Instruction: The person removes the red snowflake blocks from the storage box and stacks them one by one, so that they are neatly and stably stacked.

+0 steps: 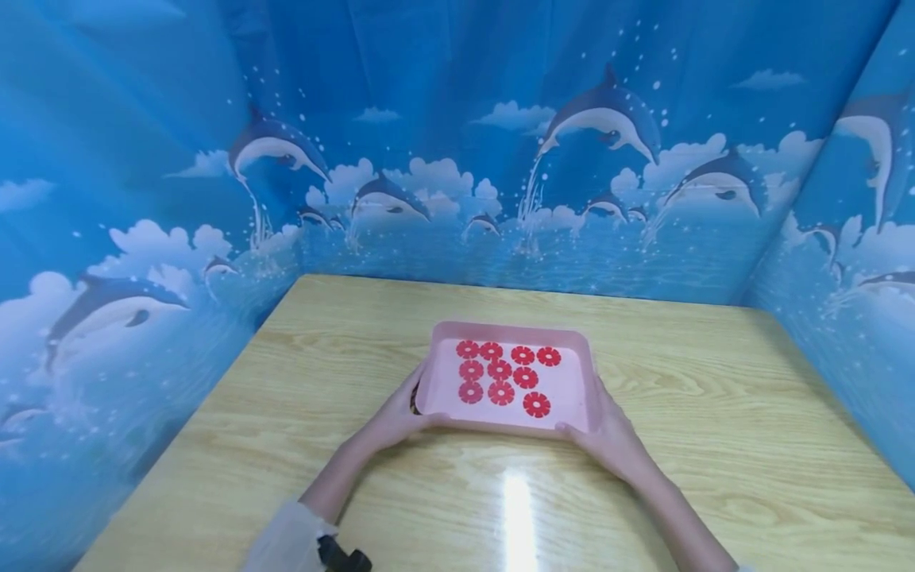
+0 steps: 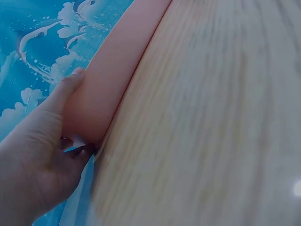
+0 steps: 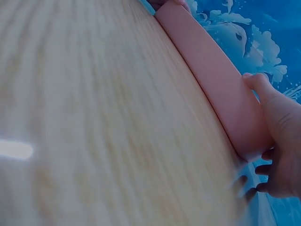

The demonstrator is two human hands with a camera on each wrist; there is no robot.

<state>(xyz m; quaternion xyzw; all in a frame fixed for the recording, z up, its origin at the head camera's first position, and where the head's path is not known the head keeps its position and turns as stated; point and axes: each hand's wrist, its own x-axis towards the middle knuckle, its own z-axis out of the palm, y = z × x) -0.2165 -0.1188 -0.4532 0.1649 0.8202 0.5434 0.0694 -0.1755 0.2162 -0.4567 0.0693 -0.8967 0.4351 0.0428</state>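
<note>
Left of centre in the head view, the left hand (image 1: 400,417) grips the pink tray (image 1: 568,393) at its near-left corner, thumb on the near wall. The tray sits mid-frame, seemingly resting on the worktop (image 1: 343,357), its ten red notched discs (image 1: 499,369) lying flat inside. Right of centre, the right hand (image 1: 611,441) holds the near-right corner likewise. The step looks like placing or steadying the tray; shifting it calls for level, matched hands.
</note>
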